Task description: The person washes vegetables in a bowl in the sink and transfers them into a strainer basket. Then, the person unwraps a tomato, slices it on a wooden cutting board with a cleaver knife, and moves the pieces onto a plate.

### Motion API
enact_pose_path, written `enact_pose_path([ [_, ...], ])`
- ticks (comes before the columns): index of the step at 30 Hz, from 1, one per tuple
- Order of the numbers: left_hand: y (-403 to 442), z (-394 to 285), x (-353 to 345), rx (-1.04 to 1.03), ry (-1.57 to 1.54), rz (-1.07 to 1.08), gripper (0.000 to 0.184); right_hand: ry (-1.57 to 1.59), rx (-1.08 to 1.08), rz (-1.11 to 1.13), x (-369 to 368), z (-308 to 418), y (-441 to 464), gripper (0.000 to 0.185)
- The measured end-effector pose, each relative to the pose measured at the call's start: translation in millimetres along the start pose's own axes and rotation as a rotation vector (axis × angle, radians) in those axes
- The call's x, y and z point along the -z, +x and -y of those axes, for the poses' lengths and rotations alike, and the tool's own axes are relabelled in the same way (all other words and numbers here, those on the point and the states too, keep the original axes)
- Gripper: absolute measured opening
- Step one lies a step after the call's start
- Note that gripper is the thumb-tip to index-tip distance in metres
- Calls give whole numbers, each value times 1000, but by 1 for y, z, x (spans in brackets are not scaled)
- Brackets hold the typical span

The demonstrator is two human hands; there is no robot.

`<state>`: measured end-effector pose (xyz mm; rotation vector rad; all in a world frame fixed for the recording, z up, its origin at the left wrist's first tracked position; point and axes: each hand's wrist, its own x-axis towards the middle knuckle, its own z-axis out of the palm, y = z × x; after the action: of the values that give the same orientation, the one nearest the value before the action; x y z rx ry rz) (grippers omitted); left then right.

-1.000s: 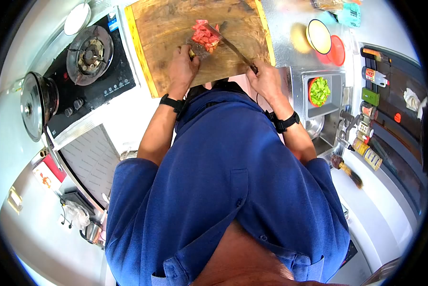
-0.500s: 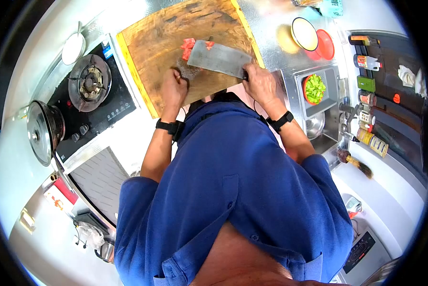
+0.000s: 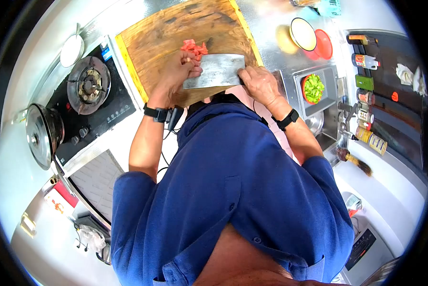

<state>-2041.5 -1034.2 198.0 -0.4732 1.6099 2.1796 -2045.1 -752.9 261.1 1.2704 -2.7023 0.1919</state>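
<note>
My right hand (image 3: 260,84) is closed round the handle of a broad cleaver (image 3: 217,70), whose grey blade lies low over the near part of a wooden cutting board (image 3: 185,24). Beside the blade's left end is my left hand (image 3: 183,69), its fingers loosely bent and partly spread. The fingertips reach the blade's edge; whether they press on it I cannot tell. Small red cut pieces (image 3: 193,46), perhaps meat, are heaped just beyond the blade and the left fingers.
Left of the board is a gas burner (image 3: 89,85), with a lidded pan (image 3: 37,136) nearby. A yellow-white bowl (image 3: 303,34) and a red bowl (image 3: 324,44) stand at right. Chopped greens (image 3: 314,88) fill a bowl by the sink (image 3: 326,142). Bottles (image 3: 365,62) line the right ledge.
My left hand has gone from a fist on the board up to the blade, its fingers loosening. The cleaver has turned more level and nearer, and the red pieces now lie together beyond it.
</note>
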Motion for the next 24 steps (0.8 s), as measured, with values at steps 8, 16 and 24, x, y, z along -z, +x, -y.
enact_pose_path([
  [8, 39, 8, 16, -159, -65, -122, 20, -30, 52, 90, 18, -14, -17, 13],
  [16, -18, 34, 56, -39, -282, -242, 15, -47, -540, -6, -44, -25, -26, 36],
  [24, -45, 16, 4, 15, -200, -60, 18, 163, -729, -22, -106, -18, 2, 36],
])
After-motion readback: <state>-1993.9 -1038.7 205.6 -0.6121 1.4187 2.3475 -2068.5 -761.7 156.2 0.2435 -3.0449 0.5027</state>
